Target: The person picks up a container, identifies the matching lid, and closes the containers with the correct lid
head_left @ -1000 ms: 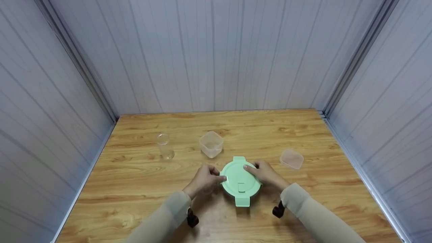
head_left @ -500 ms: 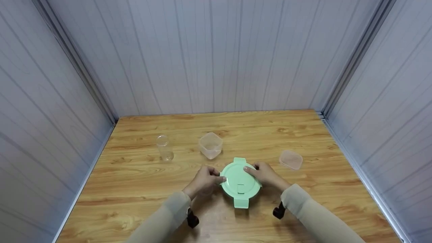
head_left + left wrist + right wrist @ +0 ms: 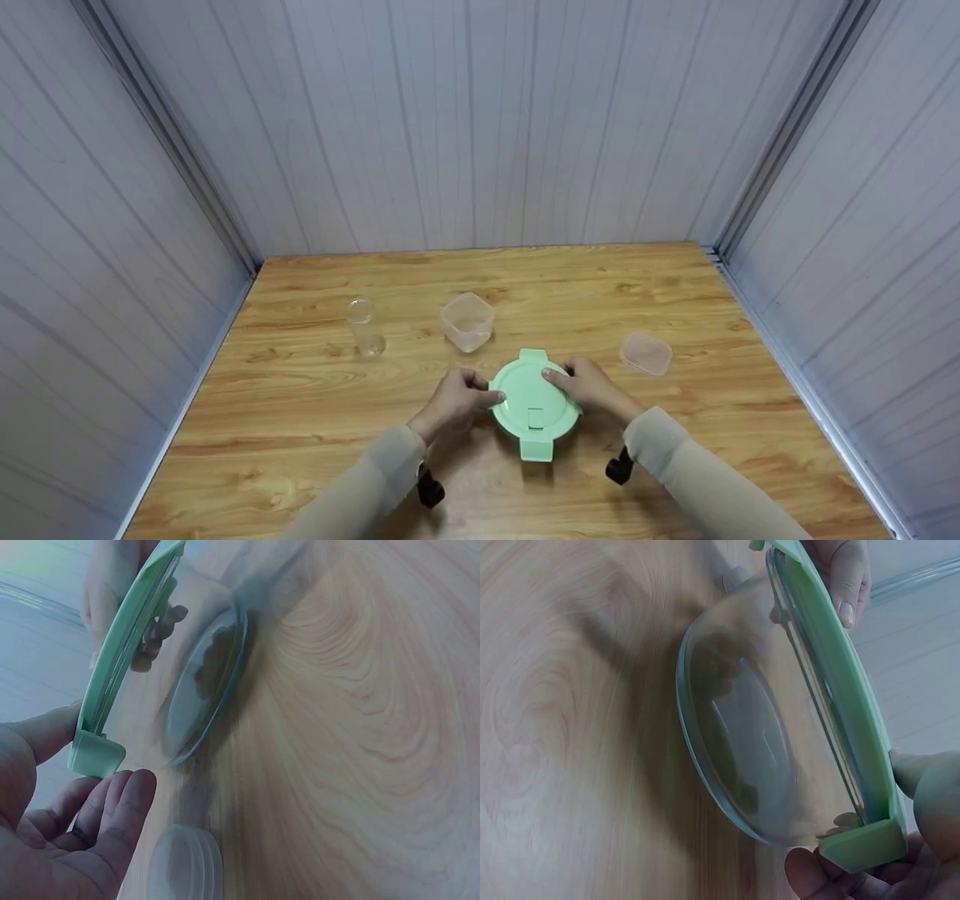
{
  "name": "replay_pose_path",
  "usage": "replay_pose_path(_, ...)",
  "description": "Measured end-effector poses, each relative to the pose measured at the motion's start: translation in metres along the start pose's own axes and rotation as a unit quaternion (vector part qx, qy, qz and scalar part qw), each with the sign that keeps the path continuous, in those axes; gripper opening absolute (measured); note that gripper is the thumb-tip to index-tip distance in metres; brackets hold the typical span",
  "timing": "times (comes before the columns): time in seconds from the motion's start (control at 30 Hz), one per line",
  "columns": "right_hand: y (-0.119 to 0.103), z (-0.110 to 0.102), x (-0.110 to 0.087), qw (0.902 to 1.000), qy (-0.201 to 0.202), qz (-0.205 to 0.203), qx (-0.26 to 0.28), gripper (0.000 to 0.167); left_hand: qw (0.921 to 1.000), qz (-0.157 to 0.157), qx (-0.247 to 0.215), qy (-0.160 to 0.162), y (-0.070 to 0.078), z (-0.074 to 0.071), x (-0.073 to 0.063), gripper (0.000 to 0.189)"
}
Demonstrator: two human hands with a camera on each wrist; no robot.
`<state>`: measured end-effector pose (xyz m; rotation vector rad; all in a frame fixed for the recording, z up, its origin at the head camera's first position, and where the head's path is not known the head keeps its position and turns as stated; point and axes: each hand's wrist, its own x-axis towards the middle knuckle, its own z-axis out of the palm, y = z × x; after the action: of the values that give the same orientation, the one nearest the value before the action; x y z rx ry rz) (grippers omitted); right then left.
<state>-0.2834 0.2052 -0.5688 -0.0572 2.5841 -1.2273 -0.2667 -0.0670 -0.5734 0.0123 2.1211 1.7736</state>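
A round glass food container (image 3: 742, 712) with a light green lid (image 3: 534, 394) is between my two hands. On the lid's left edge my left hand (image 3: 456, 399) pinches, thumb on top and curled fingers beneath a side clip (image 3: 97, 755). From the right, my right hand (image 3: 596, 390) grips the rim, its thumb lying on the lid and its fingers below another clip (image 3: 864, 846). Both side clips bend downward, while the far and near clips stick straight out in the head view. The clear glass body shows under the lid in both wrist views.
Behind the container stands a translucent square plastic box (image 3: 469, 322). To its left is a clear glass tumbler (image 3: 366, 330). A flat translucent lid (image 3: 647, 354) lies at the right of the wooden table (image 3: 315, 450). Pale panel walls (image 3: 480, 127) enclose the back and sides.
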Motion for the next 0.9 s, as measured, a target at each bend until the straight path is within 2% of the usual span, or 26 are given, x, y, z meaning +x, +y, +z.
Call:
replay_pose_path(0.13,-0.002,-0.002,0.000,1.0000,-0.005,-0.001,0.008,0.035,0.9999,-0.007,0.011,0.005,0.001,0.001,-0.002,0.027)
replay_pose_path(0.27,-0.006,-0.005,0.001,0.9996,-0.024,0.004,0.014,0.036,0.9997,0.004,0.023,0.002,0.003,0.001,-0.005,0.027)
replay_pose_path(0.43,-0.010,-0.012,0.005,0.9991,-0.041,0.005,-0.012,0.036,0.9986,0.010,0.052,0.003,0.007,0.005,-0.007,0.030)
replay_pose_path(0.57,-0.014,-0.017,0.012,0.9978,-0.058,-0.001,-0.033,0.053,0.9984,-0.010,0.056,0.007,0.009,0.006,-0.010,0.041)
replay_pose_path(0.7,-0.017,-0.023,0.021,0.9969,-0.072,-0.021,-0.024,0.062,0.9987,-0.022,0.046,0.003,0.009,0.007,-0.013,0.049)
replay_pose_path(0.9,-0.024,-0.027,0.032,0.9930,-0.096,-0.068,-0.004,0.060,0.9992,-0.026,0.030,-0.004,0.007,0.007,-0.015,0.047)
